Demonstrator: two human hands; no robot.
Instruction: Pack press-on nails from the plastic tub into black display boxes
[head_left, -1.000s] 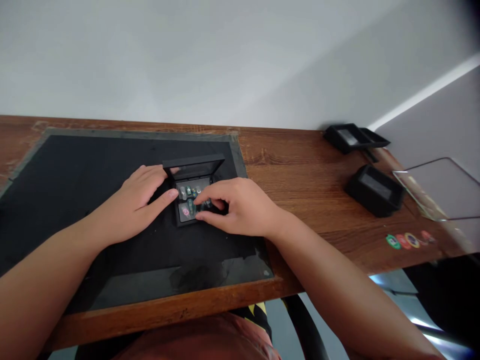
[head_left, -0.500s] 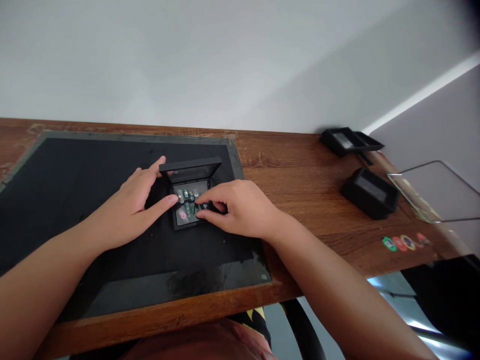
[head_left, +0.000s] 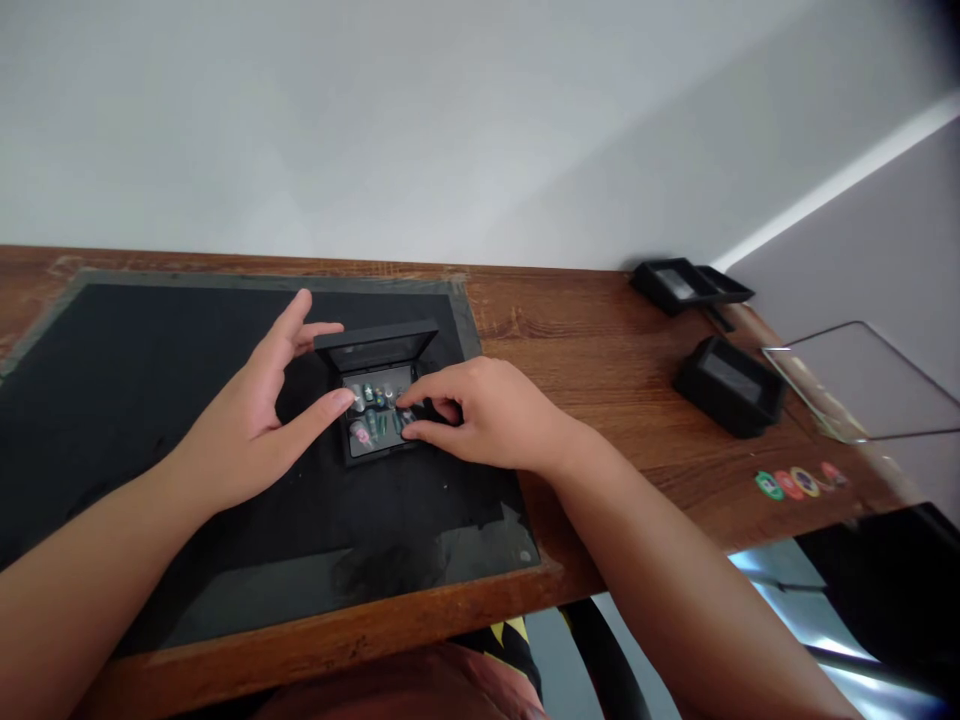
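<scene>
A small black case (head_left: 379,452) sits toward the right side of a dark mat (head_left: 172,350), its windowed lid (head_left: 379,350) raised at the back, and two rows of nail-shaped pieces (head_left: 371,424) on the grey insert inside, several green, some pale and glossy, one at the near left corner with a pink patch. A right hand (head_left: 487,410) reaches in from the right, its thumb and forefinger bent over the right part of the set; that grip shows a narrow gap between the two tips, but whether a piece is caught there cannot be told. A left hand (head_left: 244,425) steadies at the opposite side, its grip spread wide, the thumb tip at the case's left edge and the other fingers lifted beside the lid's left end. Beneath the mat runs a wood-grain surface (head_left: 555,320), backed by a pale wall (head_left: 375,130). Well apart to the right stand a black box (head_left: 731,385) with a clear window on top and, farther back, a black windowed tray (head_left: 675,283). Near the right end lie a thin-rimmed frame (head_left: 855,324) and a line of round stickers (head_left: 805,482), one green and others reddish. Below the front edge, a dark curved armrest (head_left: 604,650) shows beside black-and-yellow cloth (head_left: 514,632).
</scene>
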